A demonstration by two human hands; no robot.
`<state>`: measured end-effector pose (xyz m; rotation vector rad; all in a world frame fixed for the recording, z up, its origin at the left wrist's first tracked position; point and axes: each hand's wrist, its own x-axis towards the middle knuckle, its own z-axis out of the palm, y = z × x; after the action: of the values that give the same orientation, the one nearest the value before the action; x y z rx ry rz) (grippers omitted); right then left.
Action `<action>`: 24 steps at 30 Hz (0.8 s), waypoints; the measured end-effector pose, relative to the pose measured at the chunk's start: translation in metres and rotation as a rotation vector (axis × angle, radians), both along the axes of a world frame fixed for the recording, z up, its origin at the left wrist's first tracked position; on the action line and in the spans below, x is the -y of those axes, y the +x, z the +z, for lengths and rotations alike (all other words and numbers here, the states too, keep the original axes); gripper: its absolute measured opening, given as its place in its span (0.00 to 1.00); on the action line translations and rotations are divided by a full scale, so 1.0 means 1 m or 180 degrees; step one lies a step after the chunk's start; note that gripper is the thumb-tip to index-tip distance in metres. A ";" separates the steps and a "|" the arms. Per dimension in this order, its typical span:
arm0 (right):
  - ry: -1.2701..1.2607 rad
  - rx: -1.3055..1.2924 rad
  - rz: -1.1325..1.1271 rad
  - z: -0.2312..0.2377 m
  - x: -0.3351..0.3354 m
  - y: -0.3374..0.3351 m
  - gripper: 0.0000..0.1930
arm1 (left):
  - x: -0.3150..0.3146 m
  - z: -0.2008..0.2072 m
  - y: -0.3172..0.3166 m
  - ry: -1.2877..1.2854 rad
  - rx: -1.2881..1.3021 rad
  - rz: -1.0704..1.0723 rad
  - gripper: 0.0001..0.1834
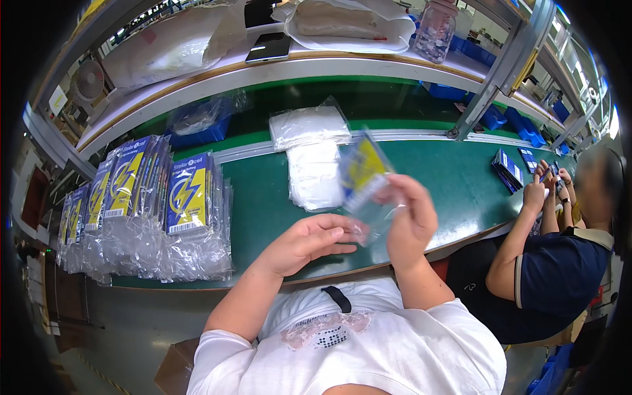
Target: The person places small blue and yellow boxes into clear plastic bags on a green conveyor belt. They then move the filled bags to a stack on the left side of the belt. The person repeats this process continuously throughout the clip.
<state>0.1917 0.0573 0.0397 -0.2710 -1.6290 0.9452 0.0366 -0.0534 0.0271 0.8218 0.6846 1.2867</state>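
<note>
In my right hand (411,220) is a clear plastic bag holding a blue and yellow package (364,170), tilted above the green table and blurred by motion. Its clear lower part hangs down between my two hands. My left hand (309,243) is beside that end with its fingers stretched out; the fingertips are close to the plastic, and whether they touch it I cannot tell. Far to the left, upright rows of bagged blue and yellow packages (187,194) stand packed together, their loose clear ends toward me.
Stacked clear bags (309,126) and a white stack (315,174) lie on the green table (263,191) ahead. Behind them are a blue bin (204,128) and a raised shelf (368,60) with a phone (268,47) and a jar (436,29). At right a co-worker (559,263) handles small items.
</note>
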 end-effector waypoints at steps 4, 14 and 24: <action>-0.0056 0.0422 0.0298 0.012 0.013 0.006 0.16 | 0.000 -0.001 0.005 -0.0403 0.0317 0.0048 0.27; 0.0078 0.1311 0.1860 0.008 0.032 -0.006 0.21 | 0.019 0.035 -0.008 0.0949 -0.1033 0.2686 0.28; -0.1036 0.1540 0.1316 -0.027 -0.005 0.002 0.14 | 0.082 0.039 -0.078 -0.0232 -0.6442 0.3639 0.22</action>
<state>0.1935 0.0621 0.0129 -0.4182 -2.0112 1.5561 -0.0413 -0.1353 0.0661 1.6386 3.0846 0.8436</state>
